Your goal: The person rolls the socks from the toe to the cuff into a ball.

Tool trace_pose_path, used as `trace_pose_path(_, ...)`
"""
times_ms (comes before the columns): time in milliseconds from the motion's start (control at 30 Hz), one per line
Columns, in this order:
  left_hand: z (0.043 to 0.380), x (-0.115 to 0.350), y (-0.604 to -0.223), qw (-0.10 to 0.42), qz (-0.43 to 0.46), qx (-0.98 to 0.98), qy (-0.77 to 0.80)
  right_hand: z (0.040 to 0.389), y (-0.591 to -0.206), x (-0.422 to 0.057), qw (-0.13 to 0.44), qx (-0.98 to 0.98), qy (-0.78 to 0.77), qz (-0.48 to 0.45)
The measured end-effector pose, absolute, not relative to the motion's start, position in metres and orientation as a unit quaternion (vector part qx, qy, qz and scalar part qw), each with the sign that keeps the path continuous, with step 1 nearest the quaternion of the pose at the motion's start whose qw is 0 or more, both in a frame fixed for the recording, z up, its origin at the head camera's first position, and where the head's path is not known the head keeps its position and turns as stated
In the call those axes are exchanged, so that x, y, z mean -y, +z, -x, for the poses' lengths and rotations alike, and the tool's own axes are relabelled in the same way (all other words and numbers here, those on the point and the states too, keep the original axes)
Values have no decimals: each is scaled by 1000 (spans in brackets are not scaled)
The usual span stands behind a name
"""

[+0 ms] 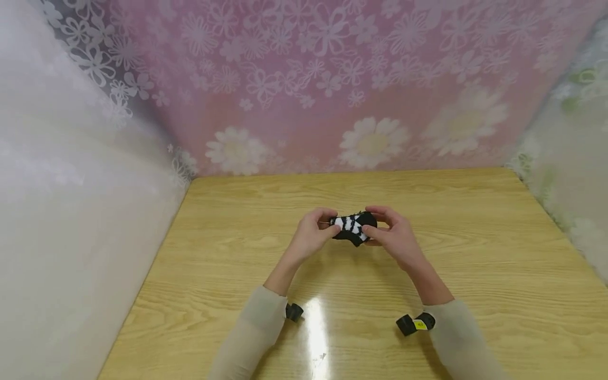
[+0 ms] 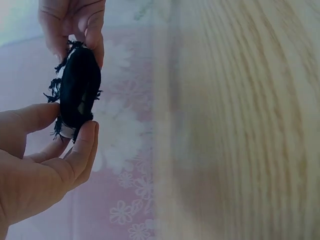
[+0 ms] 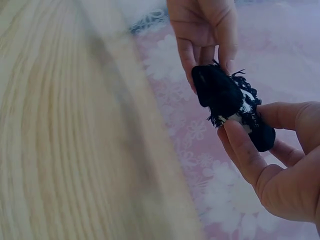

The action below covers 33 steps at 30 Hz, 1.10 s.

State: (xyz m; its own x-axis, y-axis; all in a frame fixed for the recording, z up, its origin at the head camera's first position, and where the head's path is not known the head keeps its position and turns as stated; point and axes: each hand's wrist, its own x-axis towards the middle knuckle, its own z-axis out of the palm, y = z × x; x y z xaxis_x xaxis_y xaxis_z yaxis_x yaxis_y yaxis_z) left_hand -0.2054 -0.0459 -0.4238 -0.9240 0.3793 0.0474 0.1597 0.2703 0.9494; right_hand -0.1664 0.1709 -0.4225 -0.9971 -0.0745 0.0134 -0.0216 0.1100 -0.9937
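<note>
A small black-and-white sock point(image 1: 349, 226) with loose threads along its surface is held above the table between both hands. My left hand point(image 1: 307, 235) pinches one end of it, thumb on the near face. At the other end, my right hand point(image 1: 398, 238) pinches the black part between thumb and fingers. In the left wrist view the sock point(image 2: 80, 85) shows a dark, folded side with frayed threads sticking out. The right wrist view has the sock point(image 3: 220, 95) stretched between the two hands, with white patches near the right fingers point(image 3: 242, 150).
The wooden table point(image 1: 228, 253) lies beneath the hands, with a bright reflection near its front. Pink flowered sheeting point(image 1: 304, 105) rises behind it, and pale sheeting point(image 1: 81, 211) borders the left side. Black wrist devices point(image 1: 407, 324) sit at both sleeves.
</note>
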Motion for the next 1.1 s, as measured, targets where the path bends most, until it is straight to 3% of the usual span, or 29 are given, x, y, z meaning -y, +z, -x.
trace_pose_path(600,247,31,-458,147,-151,-859,467,203,-464,-179,81,-804,-589,-15)
trace_pose_path(1100,253,33,-467,117,-177,-888,408,214,-481,-179,72,-851,-521,-3)
